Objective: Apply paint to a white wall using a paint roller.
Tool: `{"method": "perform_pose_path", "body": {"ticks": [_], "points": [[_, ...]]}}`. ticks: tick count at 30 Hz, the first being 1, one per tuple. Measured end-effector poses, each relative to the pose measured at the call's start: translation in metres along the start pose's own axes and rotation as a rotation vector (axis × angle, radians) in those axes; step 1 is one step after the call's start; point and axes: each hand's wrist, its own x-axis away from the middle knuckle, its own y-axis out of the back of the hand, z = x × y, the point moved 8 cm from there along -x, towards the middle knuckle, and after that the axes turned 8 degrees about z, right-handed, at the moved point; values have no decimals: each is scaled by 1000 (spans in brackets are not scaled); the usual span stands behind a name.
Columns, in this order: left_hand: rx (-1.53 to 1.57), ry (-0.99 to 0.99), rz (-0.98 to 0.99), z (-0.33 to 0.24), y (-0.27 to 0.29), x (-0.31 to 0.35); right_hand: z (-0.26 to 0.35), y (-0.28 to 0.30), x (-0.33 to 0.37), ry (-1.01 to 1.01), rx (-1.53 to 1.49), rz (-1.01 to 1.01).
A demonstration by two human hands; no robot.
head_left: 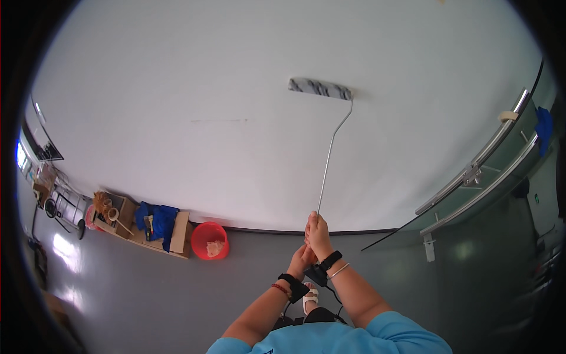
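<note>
1. I watch both hands gripping a long paint roller (328, 164), the right one above the left.
2. The right hand (319, 236) is closed around the roller just below where the bare metal rod emerges; I see its fingers curled together.
3. The left hand (300, 260) is wrapped around the lower end, just beneath the right; I cannot make out every finger.
4. I find the roller's grey-streaked cover (320, 88) high up at the white wall (147, 65), slightly tilted, its right end lower. It looks laid against the surface, but I cannot tell how firmly.
5. Well below it, to the left, I have a red bucket (195, 241) on the grey floor (253, 289), with something pale and crumpled inside.
6. Just beside the bucket, I see a cardboard box (181, 233) with blue cloth (163, 220) in it.
7. To my right runs a metal handrail (489, 150) with glass panels.
</note>
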Motion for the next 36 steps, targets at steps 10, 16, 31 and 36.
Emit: {"method": "perform_pose_path", "body": {"ticks": [10, 16, 31, 36], "points": [[-61, 159, 41, 37, 13, 45, -55, -3, 32, -117, 6, -38], [-109, 201, 34, 54, 22, 69, -70, -12, 53, -156, 10, -23], [-175, 331, 204, 70, -27, 88, -73, 32, 90, -93, -169, -6], [-318, 292, 228, 71, -48, 64, -72, 58, 74, -129, -184, 19]]}}
